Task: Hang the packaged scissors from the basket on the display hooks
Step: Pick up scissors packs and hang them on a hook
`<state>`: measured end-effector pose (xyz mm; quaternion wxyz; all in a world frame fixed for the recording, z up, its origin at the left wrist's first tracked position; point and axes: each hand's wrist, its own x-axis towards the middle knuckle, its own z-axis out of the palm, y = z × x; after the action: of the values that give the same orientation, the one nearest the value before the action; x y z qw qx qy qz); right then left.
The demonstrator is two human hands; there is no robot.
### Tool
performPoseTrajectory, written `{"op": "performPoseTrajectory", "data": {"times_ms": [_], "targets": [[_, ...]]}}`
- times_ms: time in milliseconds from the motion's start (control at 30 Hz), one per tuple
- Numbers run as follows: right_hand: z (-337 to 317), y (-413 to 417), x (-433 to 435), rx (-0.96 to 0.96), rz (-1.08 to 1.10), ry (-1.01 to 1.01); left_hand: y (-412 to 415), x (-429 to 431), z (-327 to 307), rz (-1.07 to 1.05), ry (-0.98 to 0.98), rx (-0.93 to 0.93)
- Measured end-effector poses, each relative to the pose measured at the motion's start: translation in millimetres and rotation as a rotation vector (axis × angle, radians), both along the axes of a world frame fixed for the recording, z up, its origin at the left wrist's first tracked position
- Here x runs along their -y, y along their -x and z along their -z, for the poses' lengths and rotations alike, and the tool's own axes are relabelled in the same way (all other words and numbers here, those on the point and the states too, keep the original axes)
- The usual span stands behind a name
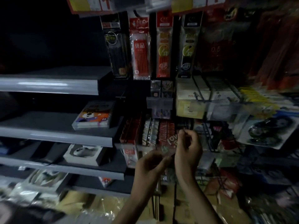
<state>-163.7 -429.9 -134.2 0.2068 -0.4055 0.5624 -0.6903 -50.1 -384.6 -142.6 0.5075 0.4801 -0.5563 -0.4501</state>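
Right hand [188,151]: fingers [191,139] curled, thumb and forefinger pinching the top edge of the scissors pack [169,143]. Left hand [149,165]: fingers [159,160] curled too, gripping the pack's lower left edge. The pack sat between both hands, tilted, its upper end up by the right fingertips.

Pack: clear plastic over a red card with pale lettering, "LOV" readable, and a small green mark near the bottom. Too blurred and dim to make out the scissors inside.

Just behind the fingers: a row of red and white packs [145,131] standing on edge. Straight above the fingers, a clear plastic price strip [159,102], and higher still, long pen packs [140,46] in black, red and yellow, hanging side by side.

Right of the fingers: a wire rack [208,97] holding pale boxes, and a blister card [267,130] with something dark and rounded on it.

Left of the fingers: grey shelves [56,138] stepping down. One carried a box with a cartoon bear [93,115]; the next one down, a white box with a panda [84,153].

Below the wrists: brown cardboard [163,206] and crinkled clear wrapping.

Light very poor, left upper corner nearly black, edges smeared.
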Motion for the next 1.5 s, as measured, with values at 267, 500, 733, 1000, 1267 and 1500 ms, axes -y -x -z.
{"op": "performPoseTrajectory", "data": {"times_ms": [267, 500, 733, 1000, 1267, 1500], "targets": [[14.5, 1.8, -10.2, 0.156, -0.287, -0.174, -33.1, 8.0, -3.9, -0.117, 0.042, -0.031], [10.2, 3.2, -10.5, -0.016, -0.477, -0.142, -60.6, 42.9, -2.8, 0.01, 0.044, -0.084], [14.1, 10.4, -5.4, 0.001, -0.296, -0.134, -64.4, 80.9, -12.5, 0.058, 0.101, -0.093], [6.4, 14.6, 13.0, 0.017, -0.181, -0.083, -59.8, 106.5, -57.6, 0.171, 0.136, -0.166], [-1.8, 6.7, 29.4, 0.024, -0.239, -0.015, -64.2, 102.4, -80.3, 0.237, 0.258, -0.199], [-17.1, -3.1, 42.1, 0.035, -0.24, 0.038, -68.9, 107.0, -98.9, 0.216, 0.298, -0.101]]}}
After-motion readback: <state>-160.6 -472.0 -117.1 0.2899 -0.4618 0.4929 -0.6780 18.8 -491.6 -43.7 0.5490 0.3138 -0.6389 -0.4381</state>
